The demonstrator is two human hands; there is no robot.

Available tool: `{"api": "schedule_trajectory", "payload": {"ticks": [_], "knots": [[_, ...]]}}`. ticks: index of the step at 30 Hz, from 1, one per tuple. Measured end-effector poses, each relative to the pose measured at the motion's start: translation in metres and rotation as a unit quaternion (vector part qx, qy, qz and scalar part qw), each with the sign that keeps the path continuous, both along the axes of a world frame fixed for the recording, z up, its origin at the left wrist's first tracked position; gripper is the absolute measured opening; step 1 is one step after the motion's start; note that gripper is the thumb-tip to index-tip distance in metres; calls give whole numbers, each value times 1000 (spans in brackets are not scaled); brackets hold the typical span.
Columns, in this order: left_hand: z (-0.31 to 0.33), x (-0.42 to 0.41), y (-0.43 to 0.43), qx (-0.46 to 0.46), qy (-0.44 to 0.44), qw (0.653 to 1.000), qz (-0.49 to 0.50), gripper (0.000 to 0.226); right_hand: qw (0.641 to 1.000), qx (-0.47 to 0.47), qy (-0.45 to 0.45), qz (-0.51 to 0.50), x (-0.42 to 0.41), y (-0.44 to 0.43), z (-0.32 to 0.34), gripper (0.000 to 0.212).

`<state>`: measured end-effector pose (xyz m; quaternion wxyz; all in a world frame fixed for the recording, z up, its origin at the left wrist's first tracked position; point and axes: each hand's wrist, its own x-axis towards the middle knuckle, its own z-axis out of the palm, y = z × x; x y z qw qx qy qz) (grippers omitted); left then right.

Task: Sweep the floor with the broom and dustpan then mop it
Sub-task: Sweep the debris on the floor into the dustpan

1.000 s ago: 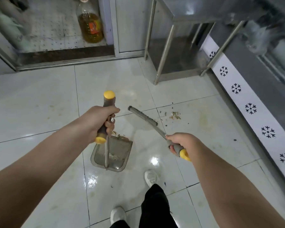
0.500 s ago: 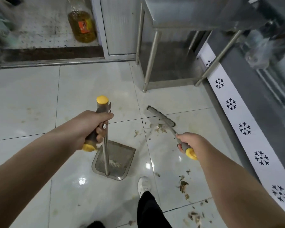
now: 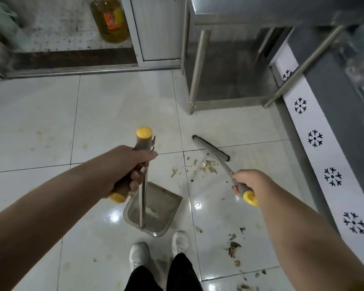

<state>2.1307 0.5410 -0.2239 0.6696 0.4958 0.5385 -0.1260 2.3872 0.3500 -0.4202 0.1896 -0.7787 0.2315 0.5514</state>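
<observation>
My left hand point(image 3: 126, 169) grips the yellow-capped handle of a long-handled metal dustpan point(image 3: 156, 211), whose pan rests on the white tile floor just ahead of my shoes. My right hand point(image 3: 249, 183) grips the grey, yellow-ended handle of a broom; its dark brush head point(image 3: 210, 147) sits on the floor to the front right of the pan. A small pile of scraps point(image 3: 207, 165) lies just on the near side of the brush head. More scraps point(image 3: 233, 247) are scattered on the tiles to the right of my feet. A few bits lie inside the pan.
A stainless steel table point(image 3: 198, 68) with thin legs stands ahead on the right. A grey unit with a white snowflake-patterned base point(image 3: 315, 139) runs along the right side. A large bottle of oil point(image 3: 111, 19) stands beyond a metal threshold at the back.
The view has pulled back, bringing my shoes and the scraps at the lower right into sight. The brush head now sits behind the scrap pile, to the front right of the pan.
</observation>
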Motion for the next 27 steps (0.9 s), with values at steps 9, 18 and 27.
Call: {"api": "schedule_trajectory", "payload": {"ticks": [9,18,27], "knots": [[3,0,0,5,-5,1000,1,38,994,-25,107,-11,-50,-6,22,34],[17,-15,11,27,10,999,-20,38,997,-10,74,-26,-48,5,48,41],[12,-26,25,25,15,999,-22,35,998,-9,65,-14,-77,25,8,26]]}}
